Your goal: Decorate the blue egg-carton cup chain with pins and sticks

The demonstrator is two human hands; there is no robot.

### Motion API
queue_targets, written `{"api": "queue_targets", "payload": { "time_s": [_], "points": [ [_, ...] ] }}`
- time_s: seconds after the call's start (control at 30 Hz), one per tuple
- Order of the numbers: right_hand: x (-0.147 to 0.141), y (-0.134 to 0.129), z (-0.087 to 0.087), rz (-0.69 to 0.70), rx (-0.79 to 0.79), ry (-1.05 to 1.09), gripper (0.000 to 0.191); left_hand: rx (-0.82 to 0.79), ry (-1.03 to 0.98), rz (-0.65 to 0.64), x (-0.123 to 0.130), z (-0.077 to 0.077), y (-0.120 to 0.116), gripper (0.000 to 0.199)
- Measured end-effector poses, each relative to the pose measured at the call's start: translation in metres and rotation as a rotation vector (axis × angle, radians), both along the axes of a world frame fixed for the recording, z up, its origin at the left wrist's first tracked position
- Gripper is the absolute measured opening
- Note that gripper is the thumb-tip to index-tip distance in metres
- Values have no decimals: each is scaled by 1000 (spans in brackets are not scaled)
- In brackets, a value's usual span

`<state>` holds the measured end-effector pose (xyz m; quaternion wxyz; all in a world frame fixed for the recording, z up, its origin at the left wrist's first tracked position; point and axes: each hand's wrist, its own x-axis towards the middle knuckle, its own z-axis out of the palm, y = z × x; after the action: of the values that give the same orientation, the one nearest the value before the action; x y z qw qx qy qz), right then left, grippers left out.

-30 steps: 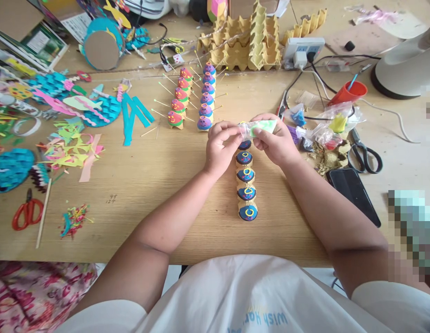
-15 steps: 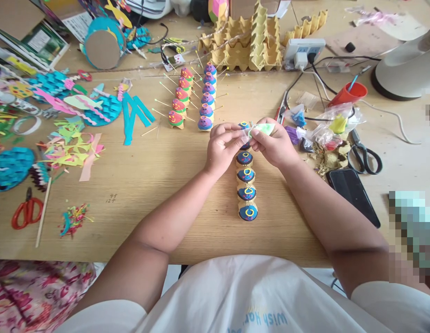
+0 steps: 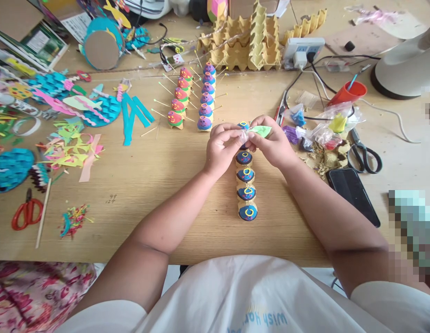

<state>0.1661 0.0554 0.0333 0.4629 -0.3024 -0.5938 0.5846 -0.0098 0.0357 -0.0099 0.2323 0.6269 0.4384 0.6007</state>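
My left hand (image 3: 223, 145) pinches the clear, crumpled end of a small plastic wrapper (image 3: 243, 136). My right hand (image 3: 272, 142) grips the same packet beside it, and its light green part (image 3: 262, 131) shows between thumb and fingers. Both hands are close together over the far end of a strip of blue-painted egg-carton cups (image 3: 246, 175) with yellow rings on top. Further back on the left stand a red and green strip (image 3: 180, 95) and a purple and blue strip (image 3: 207, 98), both with thin sticks poking out.
Scissors (image 3: 364, 155), a phone (image 3: 353, 194), a red cup (image 3: 350, 92) and bagged clay (image 3: 338, 122) lie at the right. Egg cartons (image 3: 235, 44) and a power strip (image 3: 303, 48) are behind. Paper scraps (image 3: 72, 150) and red scissors (image 3: 27, 215) lie left.
The green part of the packet has tilted and shifted slightly left and down between my hands. Both hands stay nearly in place.
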Motion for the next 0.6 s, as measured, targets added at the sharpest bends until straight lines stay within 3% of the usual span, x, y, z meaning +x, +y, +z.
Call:
{"api": "queue_targets", "payload": {
  "time_s": [0.2, 0.33, 0.43, 0.6],
  "points": [
    [1, 5, -7, -21, -93, 51, 59, -10, -47, 37, 1, -5, 3, 41],
    [8, 15, -9, -173, -95, 165, 58, -85, -283, 73, 1, -6, 10, 50],
    [14, 18, -7, -183, -72, 158, 54, -133, -395, 105, -1, -8, 15, 58],
    [9, 11, -5, -132, -70, 176, 53, -162, -308, 21, -3, -9, 15, 56]
  ]
}}
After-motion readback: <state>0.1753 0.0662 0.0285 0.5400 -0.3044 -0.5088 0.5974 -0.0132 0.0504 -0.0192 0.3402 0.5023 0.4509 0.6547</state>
